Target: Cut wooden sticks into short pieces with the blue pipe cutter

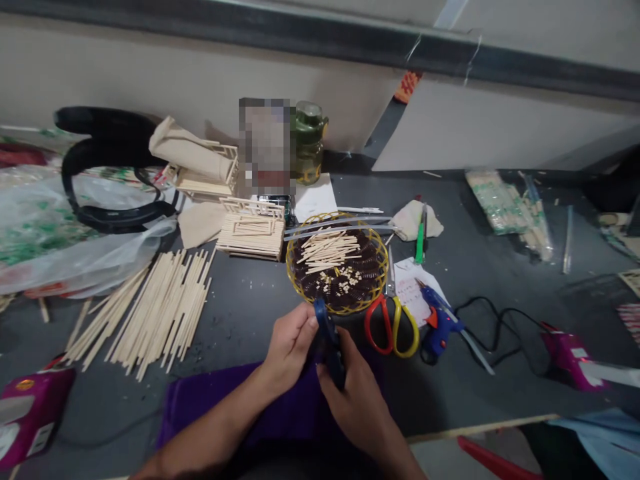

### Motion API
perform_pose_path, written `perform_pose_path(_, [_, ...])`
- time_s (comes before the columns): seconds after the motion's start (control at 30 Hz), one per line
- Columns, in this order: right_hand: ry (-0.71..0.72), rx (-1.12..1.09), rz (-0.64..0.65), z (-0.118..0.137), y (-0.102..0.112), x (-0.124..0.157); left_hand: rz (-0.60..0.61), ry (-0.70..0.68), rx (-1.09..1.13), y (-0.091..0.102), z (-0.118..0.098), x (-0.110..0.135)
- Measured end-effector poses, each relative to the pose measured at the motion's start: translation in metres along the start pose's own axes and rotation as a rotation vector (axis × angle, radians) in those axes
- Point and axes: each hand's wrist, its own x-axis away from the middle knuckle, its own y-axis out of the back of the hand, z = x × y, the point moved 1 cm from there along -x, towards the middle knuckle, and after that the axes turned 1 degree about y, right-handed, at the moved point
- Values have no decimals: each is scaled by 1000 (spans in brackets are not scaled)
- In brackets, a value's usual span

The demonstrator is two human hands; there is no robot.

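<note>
My right hand (356, 387) is wrapped around a dark blue hand tool (330, 343) with a rounded upper end; its exact kind is unclear. Beside that upper end, my left hand (293, 340) is closed with thumb and fingers pinched together, and what lies inside the pinch is hidden. Just beyond both hands stands a yellow-rimmed dark basket (295, 283). It holds short wooden sticks (330, 250) and small cut bits (343, 280). To the right of the basket lie scissors (393, 327) with one red and one yellow handle.
A blue glue gun (440, 327) with a black cord rests at right. Long wooden sticks (160, 313) lie spread at left, near small stick-built furniture (253, 233). A green bottle (309, 143) stands behind. A purple cloth (215, 400) lies under my forearms.
</note>
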Motion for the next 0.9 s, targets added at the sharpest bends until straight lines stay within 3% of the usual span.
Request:
perform_pose_path(0.33, [3,-18,12,-9,0,-15,72,122,148,2,13,-7])
perform_pose_path(0.9, [11,-158,-3,-24,0,-20,-8,-46,-118,-7,5,-11])
